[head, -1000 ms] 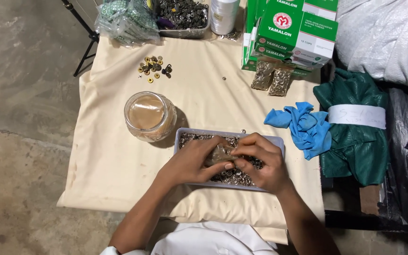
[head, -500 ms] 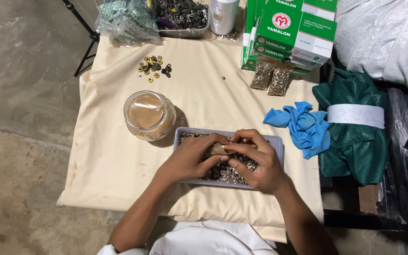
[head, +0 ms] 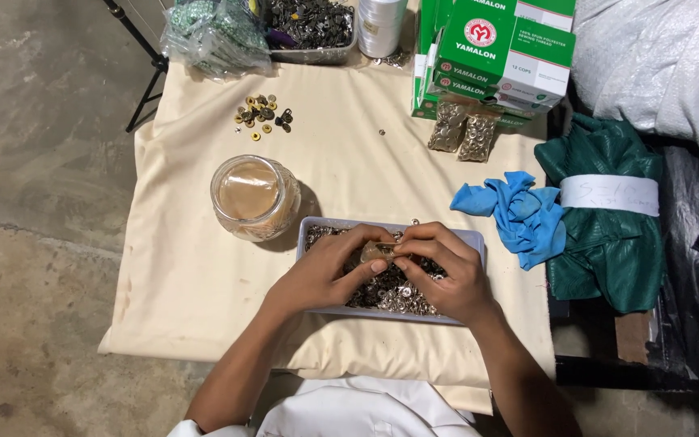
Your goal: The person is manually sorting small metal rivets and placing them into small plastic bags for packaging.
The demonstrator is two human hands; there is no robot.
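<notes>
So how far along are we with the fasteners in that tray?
Done: a small pile of loose fasteners lies apart up the cloth. In hand: left hand and right hand pinch a small piece together over the grey tray. Left: the tray looks well filled with metal fasteners.

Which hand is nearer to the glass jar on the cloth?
Left. The left hand is over the near-jar end of the grey tray, just right of the glass jar without touching it. The right hand is further along the tray, on the blue cloth side.
</notes>
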